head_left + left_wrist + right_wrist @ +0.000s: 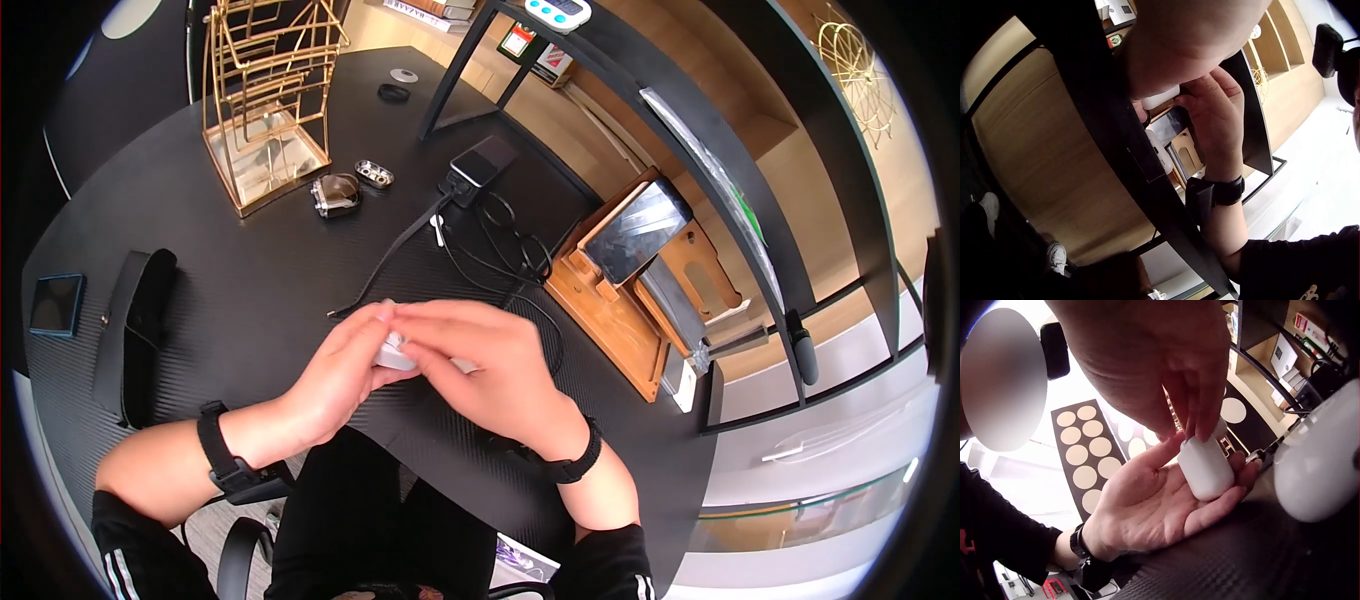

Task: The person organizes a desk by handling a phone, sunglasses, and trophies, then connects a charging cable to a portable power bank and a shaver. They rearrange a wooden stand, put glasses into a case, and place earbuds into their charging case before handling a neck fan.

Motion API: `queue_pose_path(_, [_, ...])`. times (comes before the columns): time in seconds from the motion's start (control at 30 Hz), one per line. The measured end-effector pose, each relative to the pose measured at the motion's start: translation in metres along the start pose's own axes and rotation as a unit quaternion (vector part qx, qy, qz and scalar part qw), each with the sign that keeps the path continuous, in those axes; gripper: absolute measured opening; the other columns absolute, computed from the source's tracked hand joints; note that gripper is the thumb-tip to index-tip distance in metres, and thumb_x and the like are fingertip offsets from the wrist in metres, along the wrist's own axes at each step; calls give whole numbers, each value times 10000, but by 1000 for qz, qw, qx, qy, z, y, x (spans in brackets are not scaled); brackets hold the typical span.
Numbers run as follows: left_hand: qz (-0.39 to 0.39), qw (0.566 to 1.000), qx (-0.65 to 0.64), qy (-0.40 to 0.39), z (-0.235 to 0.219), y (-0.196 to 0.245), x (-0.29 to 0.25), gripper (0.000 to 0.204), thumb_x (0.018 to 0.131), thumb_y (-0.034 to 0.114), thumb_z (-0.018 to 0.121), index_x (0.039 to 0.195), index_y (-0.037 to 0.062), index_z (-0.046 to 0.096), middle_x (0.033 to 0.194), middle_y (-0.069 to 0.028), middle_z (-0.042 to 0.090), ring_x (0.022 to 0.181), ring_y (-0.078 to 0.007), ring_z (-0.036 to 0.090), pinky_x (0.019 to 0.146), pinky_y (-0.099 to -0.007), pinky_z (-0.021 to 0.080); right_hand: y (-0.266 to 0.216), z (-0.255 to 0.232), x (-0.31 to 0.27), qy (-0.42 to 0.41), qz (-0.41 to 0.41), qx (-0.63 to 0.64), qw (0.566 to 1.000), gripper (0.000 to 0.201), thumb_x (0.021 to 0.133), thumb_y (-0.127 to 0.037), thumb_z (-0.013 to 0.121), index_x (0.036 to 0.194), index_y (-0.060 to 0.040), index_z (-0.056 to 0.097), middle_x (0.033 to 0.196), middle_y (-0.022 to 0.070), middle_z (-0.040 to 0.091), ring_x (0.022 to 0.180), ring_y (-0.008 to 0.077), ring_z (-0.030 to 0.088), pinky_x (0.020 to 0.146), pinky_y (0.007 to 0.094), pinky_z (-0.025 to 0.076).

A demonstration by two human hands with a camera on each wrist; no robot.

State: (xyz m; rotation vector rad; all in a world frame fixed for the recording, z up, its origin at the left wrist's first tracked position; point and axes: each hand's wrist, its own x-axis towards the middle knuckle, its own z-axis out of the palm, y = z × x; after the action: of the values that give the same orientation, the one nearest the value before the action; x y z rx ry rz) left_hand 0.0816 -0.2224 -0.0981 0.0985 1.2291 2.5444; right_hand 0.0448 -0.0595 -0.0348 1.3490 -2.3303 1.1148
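A small white rounded case point(397, 357) point(1205, 469) lies in the cupped palm of the left hand point(325, 385) point(1147, 503), whose thumb rests along its side. Above it, the right hand point(490, 365) point(1154, 362) reaches over with thumb and fingertips together at the case's top edge, pinching a small white piece point(396, 340) there. The fingers partly hide that piece, so its shape is unclear. In the left wrist view the case point(1161, 99) shows only in part, between the left hand point(1179, 50) and the right hand point(1216, 119).
On the black table point(240, 290) stand a gold wire frame point(270, 165), a clear brownish case point(336, 195), an open small case point(374, 174), a cabled black device point(484, 162) and a small white item point(437, 230). A phone point(640, 230) leans on a wooden stand point(610, 325) at right.
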Motion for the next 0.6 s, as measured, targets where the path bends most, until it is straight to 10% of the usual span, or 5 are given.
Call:
queue_pose_path(0.27, [-17, 999, 35, 0, 0, 0, 2, 290, 1015, 277, 394, 1119, 33, 511, 1109, -91, 593, 1072, -197, 589, 935, -357, 485, 46, -29, 25, 70, 241, 40, 967, 210, 830, -21, 630, 1033, 5, 675, 909, 79, 683, 785, 97, 646, 617, 222, 536])
queue_pose_path(0.6, [-28, 998, 55, -15, 0, 1, 4, 322, 1018, 270, 385, 1158, 5, 502, 1127, -108, 582, 1071, -187, 578, 960, -367, 469, 129, -9, 79, -51, 415, -45, 907, 217, 742, -147, 726, 888, 10, 689, 739, 124, 680, 591, 148, 653, 537, 285, 541])
